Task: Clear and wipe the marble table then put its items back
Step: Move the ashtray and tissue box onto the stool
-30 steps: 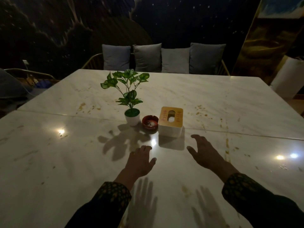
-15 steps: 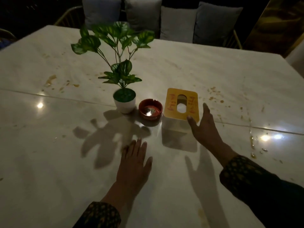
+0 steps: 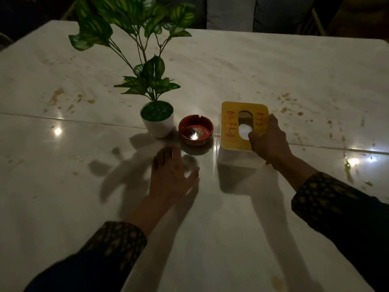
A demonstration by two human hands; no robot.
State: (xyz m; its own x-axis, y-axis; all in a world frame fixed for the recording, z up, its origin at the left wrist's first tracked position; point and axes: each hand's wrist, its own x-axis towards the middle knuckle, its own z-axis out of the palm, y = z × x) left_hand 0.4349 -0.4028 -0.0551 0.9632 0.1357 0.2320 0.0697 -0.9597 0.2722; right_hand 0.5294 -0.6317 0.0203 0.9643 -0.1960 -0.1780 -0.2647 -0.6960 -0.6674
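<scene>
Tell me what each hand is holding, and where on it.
The right hand grips the tissue box at its near right top corner. The left hand holds nothing.

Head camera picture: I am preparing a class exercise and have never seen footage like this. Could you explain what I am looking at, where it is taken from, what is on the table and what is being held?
No machine here: a person wears one wide-angle camera on the head, looking forward and down, so both arms enter from the bottom edge. The surface is a pale marble table with brownish stains. On it stand, in a row, a small potted plant in a white pot, a red ashtray, and a white tissue box with a yellow lid. The right hand grips the tissue box at its near right corner, thumb on the lid. The left hand holds nothing; it is near the ashtray with fingers loosely spread, somewhat blurred. Behind the table are grey cushions. The room is dim.
</scene>
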